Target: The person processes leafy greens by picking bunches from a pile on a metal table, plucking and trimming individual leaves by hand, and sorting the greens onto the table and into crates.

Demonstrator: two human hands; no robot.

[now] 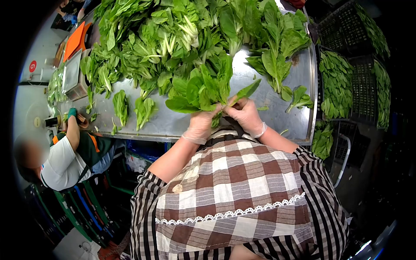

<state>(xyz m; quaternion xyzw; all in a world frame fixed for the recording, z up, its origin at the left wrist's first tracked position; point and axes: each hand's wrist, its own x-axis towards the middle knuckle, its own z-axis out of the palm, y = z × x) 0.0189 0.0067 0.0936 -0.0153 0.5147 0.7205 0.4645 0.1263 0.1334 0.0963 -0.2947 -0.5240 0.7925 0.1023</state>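
In front of the apron, my left hand (pixel 203 125), in a clear thin glove, is closed round the stem end of a bunch of leafy greens (pixel 201 91) with its leaves fanned up and left. My right hand (pixel 246 117), gloved the same way, meets it at the stems. Its thumb and fingers pinch the base of a single leaf (pixel 248 89) that points up and right. The pinched stem ends are partly hidden by my fingers. Beyond the bunch, a large heap of leafy greens (pixel 151 39) covers much of the metal table (pixel 169 123).
Loose heads of greens (pixel 145 110) lie left of my hands, and another pile (pixel 277 56) lies right. Black crates of greens (pixel 336 84) stand beyond the table's right edge. At the left, a co-worker (pixel 65 160) works near a metal scale (pixel 74 76) and an orange tray (pixel 75 41).
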